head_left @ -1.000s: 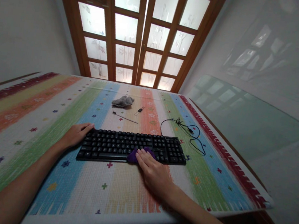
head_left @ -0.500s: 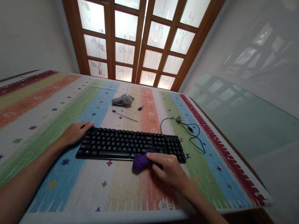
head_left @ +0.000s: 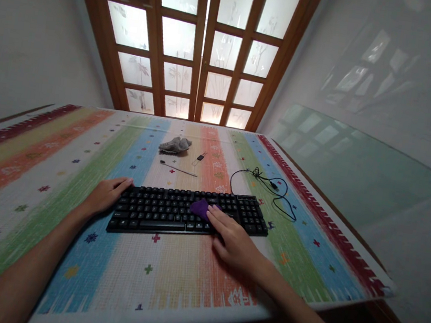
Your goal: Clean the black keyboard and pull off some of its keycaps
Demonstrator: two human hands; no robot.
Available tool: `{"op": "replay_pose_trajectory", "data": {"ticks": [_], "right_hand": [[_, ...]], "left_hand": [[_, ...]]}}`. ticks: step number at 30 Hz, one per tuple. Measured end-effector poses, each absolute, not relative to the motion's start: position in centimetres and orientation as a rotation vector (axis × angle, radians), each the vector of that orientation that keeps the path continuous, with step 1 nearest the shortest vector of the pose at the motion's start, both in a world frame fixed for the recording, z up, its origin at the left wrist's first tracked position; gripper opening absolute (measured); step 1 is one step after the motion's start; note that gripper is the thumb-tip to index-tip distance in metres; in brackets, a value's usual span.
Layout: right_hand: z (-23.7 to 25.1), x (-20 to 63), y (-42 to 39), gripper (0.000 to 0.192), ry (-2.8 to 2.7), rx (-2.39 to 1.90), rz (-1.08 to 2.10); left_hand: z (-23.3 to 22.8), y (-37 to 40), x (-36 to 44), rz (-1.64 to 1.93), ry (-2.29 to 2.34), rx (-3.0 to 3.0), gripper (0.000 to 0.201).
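Note:
A black keyboard (head_left: 161, 212) lies flat on the striped tablecloth. At its left end, my left hand (head_left: 105, 196) grips the upper corner, fingers against the edge. My right hand (head_left: 231, 238) presses a purple cloth (head_left: 200, 209) onto the keys right of centre. Its fingertips are closed on the cloth, and part of it is hidden under them. The keyboard's black cable (head_left: 280, 194) lies loosely coiled to the right, with its USB plug showing.
Beyond the keyboard lie a thin brush with a dark tip (head_left: 178, 168), a small black piece with wire prongs (head_left: 200, 157) and a crumpled grey cloth (head_left: 175, 145). The striped tablecloth (head_left: 125, 271) covers the table. Walls flank it, and glazed wooden doors (head_left: 200, 74) stand behind.
My right hand has carried the purple cloth from the keyboard's front edge up and slightly left onto the keys. My left hand stays on the left end.

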State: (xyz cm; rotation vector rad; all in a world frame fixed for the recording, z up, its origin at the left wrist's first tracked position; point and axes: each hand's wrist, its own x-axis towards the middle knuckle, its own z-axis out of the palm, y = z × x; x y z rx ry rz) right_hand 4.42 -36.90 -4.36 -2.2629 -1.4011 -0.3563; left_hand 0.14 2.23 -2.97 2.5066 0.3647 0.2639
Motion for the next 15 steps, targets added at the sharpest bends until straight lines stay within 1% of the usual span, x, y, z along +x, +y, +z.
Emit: {"op": "replay_pose_trajectory", "data": {"ticks": [1, 3, 9, 15], "right_hand": [[-4.9, 4.2, -36.9, 0.065, -1.427, -2.294, -0.363], [-5.6, 3.7, -37.0, 0.067, -1.449, -2.358, -0.398], [-6.0, 3.0, -36.6, 0.055, -1.469, -2.472, -0.556], [-6.4, 2.7, -36.6, 0.048, -1.528, -2.442, -0.73]], "left_hand": [[-3.0, 2.2, 0.1, 0.263, 0.361, 2.506, 0.057], [-2.9, 2.2, 0.2, 0.268, 0.36, 2.503, 0.056], [-2.8, 2.1, 0.1, 0.288, 0.371, 2.495, 0.054], [-3.0, 2.3, 0.2, 0.281, 0.374, 2.502, 0.055]]}}
